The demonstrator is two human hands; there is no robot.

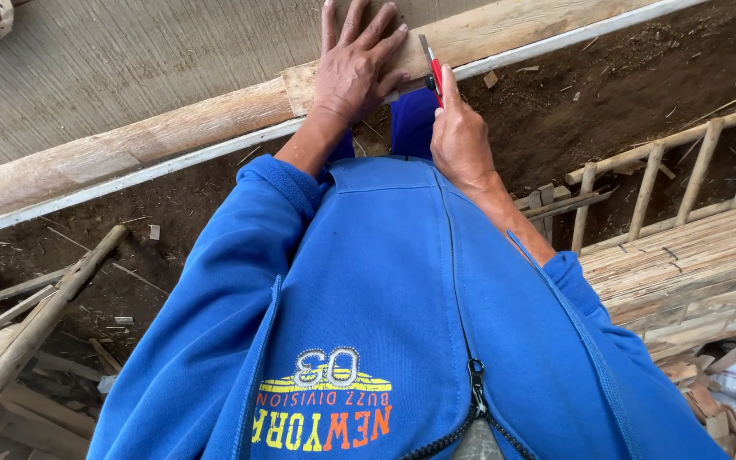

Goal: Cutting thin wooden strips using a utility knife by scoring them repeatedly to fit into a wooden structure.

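Blue jacket nearest — left hand spread flat on the plank, right hand pinching a red cutter at its edge

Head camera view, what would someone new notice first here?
First, the bright blue zip-up sweatshirt filling the lower middle. Above it, the left hand lies flat on a long pale wooden plank that slants across the top, while the right hand holds a red-handled marking tool against it. A bamboo ladder-like frame lies on dark soil at right.

Bamboo ladder, perhaps slats, dirt
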